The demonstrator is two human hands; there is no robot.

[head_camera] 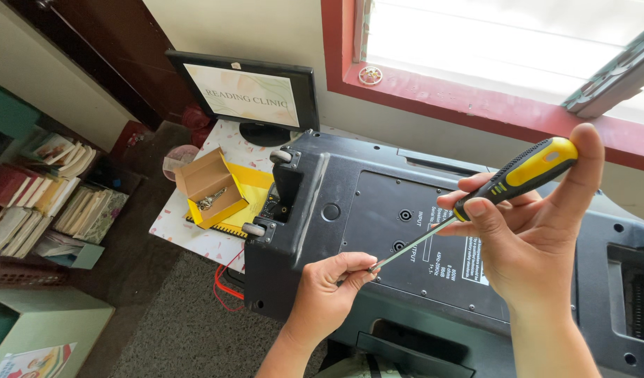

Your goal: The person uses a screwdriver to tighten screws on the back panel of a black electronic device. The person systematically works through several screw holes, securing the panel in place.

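My right hand [528,241] grips a screwdriver [504,183] by its yellow and black handle, the shaft slanting down to the left. My left hand [329,290] pinches the tip of the shaft between thumb and fingers; whether a screw is there I cannot tell. Both hands hover over the back of a large black speaker cabinet [343,238] lying flat, above its dark rear panel [406,234] with two round sockets and a white label.
A small open cardboard box [208,187] with metal screws sits on a yellow pad on a patterned table. A monitor [248,94] stands behind it. Books [52,189] fill a low shelf at left. Red cable [224,283] lies on the grey carpet. A red-framed window [476,91] runs overhead.
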